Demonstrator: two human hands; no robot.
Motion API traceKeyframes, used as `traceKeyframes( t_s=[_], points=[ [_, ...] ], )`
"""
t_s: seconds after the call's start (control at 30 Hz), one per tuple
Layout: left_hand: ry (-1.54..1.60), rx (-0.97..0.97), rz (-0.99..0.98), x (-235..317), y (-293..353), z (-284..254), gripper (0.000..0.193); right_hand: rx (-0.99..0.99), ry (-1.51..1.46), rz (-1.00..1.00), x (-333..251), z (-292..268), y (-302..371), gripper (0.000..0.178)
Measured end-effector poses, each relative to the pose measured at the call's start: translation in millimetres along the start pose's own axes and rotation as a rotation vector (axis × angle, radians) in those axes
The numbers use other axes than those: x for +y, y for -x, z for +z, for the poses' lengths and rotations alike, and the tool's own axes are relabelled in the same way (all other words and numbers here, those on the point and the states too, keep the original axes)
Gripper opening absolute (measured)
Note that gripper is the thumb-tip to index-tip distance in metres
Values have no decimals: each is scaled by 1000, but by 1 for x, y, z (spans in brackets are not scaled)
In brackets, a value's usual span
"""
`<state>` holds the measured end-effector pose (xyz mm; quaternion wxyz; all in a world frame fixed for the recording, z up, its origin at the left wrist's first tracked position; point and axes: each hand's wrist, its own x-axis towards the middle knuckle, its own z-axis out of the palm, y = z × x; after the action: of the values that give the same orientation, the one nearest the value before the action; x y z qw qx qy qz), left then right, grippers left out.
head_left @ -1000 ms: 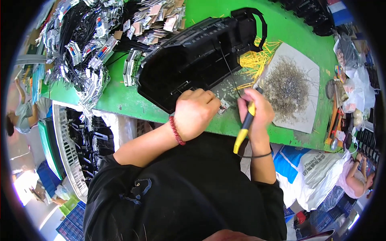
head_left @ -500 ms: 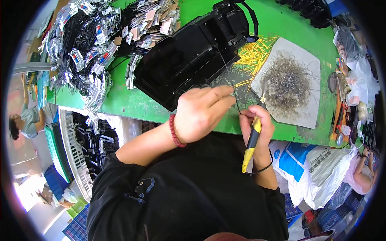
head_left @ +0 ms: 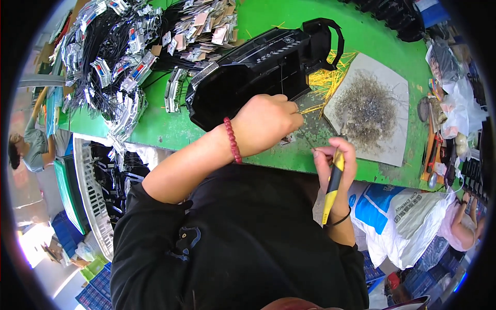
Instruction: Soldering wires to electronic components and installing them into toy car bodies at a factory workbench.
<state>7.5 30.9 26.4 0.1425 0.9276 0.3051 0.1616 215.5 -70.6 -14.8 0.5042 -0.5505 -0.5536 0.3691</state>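
Observation:
My left hand (head_left: pixel 271 125), with a red bead bracelet at the wrist, is closed in front of the black plastic housing (head_left: pixel 235 82). Its fingertips are turned away, so what they hold is hidden. The housing is tilted, with its hollow side toward me and a handle-like loop at its right end. In my right hand (head_left: pixel 341 163) lies a yellow and black soldering iron (head_left: pixel 333 188), its metal tip pointing up toward the grey board. Thumb and forefinger also pinch the end of a thin black wire (head_left: pixel 308 140), which runs toward my left hand.
Dark clippings cover the grey board (head_left: pixel 398 147) at right, beside thin yellow tubes (head_left: pixel 330 80). Wired metal parts (head_left: pixel 126 67) and a stack of small boards (head_left: pixel 204 28) fill the left of the green table (head_left: pixel 279 160). More black housings (head_left: pixel 400 18) stand at the far right.
The housing has shifted right and tipped up, showing more of its far side. My left hand has moved right and closed further. The right hand has moved slightly right with the iron.

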Motion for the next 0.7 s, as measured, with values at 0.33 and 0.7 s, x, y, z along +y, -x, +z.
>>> traceKeyframes(
  t_s=[0.33,0.7],
  points=[
    [554,325,-375,14,12,20,13,106,27,-150,0,34,-30,39],
    [688,158,-482,14,20,7,9,-1,-49,-169,4,45,-25,41]
  ],
)
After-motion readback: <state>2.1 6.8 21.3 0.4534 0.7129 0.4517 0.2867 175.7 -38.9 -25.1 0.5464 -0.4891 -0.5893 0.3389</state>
